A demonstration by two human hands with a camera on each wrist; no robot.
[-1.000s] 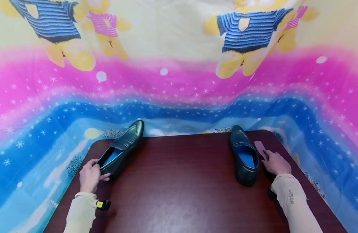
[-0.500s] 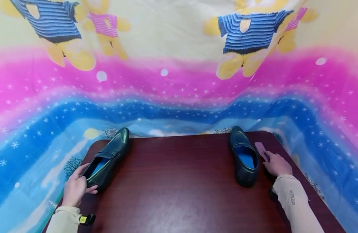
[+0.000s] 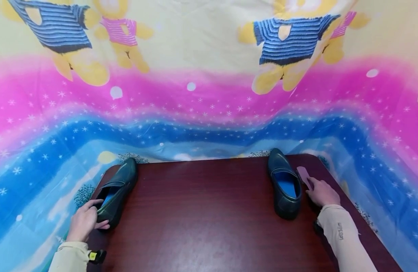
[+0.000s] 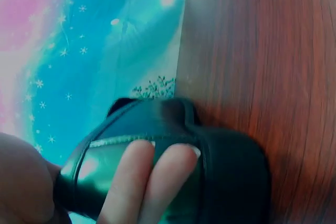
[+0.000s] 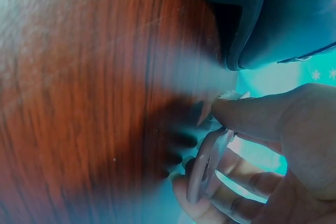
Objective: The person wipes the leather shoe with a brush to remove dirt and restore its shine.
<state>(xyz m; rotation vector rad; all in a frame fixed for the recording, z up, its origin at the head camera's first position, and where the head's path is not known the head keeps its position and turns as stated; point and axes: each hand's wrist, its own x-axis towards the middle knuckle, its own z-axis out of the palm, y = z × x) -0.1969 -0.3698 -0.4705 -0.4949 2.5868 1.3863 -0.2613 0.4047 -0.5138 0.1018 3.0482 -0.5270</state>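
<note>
At eight o'clock, a shoe point(image 3: 124, 180) is heel-gripped by the left hand point(image 3: 82, 223), seemingly for steering; a pink tool point(image 3: 303, 175), by the right hand point(image 3: 324, 193).

In the left grip point(image 3: 83, 221) we see a dark shoe point(image 3: 122, 185), which looks like smooth leather with a soft gloss. Just left of the right grip point(image 3: 324, 192), the second shoe point(image 3: 279, 166) has the same leathery shine. The pink brush point(image 3: 304, 176) in the right grip appears to us smooth, like plastic. Between both grips, the table point(image 3: 202, 211) shows glossy wood grain; beyond them, the backdrop point(image 3: 209, 124) is lightly creased cloth.
</note>
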